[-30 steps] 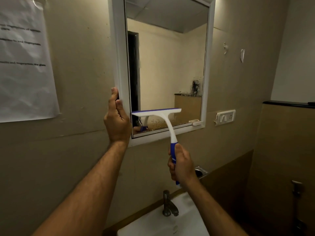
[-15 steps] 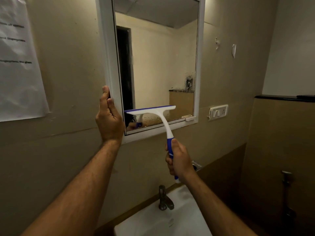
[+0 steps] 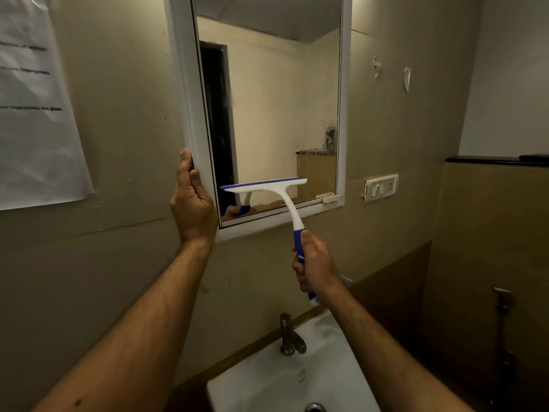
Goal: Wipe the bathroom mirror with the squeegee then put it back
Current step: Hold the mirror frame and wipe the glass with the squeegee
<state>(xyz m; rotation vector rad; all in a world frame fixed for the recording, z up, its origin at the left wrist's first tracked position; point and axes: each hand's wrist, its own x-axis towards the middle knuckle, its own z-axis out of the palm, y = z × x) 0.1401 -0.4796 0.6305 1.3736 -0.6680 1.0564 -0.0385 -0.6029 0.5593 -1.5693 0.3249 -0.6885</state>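
Note:
A white-framed mirror (image 3: 279, 93) hangs on the beige wall in front of me. My left hand (image 3: 193, 206) grips the lower left edge of its frame. My right hand (image 3: 315, 264) is closed around the blue handle of a white and blue squeegee (image 3: 267, 185). The squeegee's blade lies level across the lower part of the glass, close above the bottom frame. Its reflection shows in the glass just under the blade.
A white sink (image 3: 300, 379) with a metal tap (image 3: 289, 337) sits below. A switch plate (image 3: 381, 188) is on the wall to the right of the mirror. A printed paper sheet (image 3: 35, 114) hangs at the left. A dark ledge (image 3: 499, 160) and a hose fitting (image 3: 503, 301) are at the right.
The squeegee blade stays low on the glass, near the bottom frame. My view has shifted, so the mirror sits slightly lower left in the picture. Both hands keep their grips.

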